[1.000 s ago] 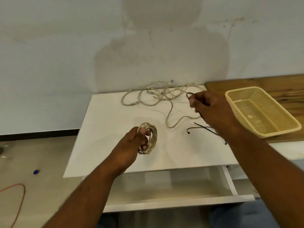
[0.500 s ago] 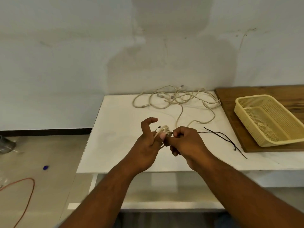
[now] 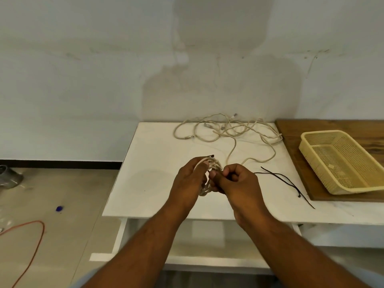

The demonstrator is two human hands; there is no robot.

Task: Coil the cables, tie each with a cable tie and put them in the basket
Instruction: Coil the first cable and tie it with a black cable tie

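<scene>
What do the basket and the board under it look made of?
The basket looks like pale yellow moulded plastic: its walls and floor are a fine perforated mesh with a smooth rim. The board looks like dark brown wood, matte, with grain streaks showing.

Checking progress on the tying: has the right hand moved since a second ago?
Yes. The right hand has come from beside the basket toward the person, meeting the left hand at the coiled cable.

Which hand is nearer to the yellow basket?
The right hand. It is at the table's middle, with the spare black ties between it and the basket on the right. The left hand is farther left, holding the coiled cable.
</scene>
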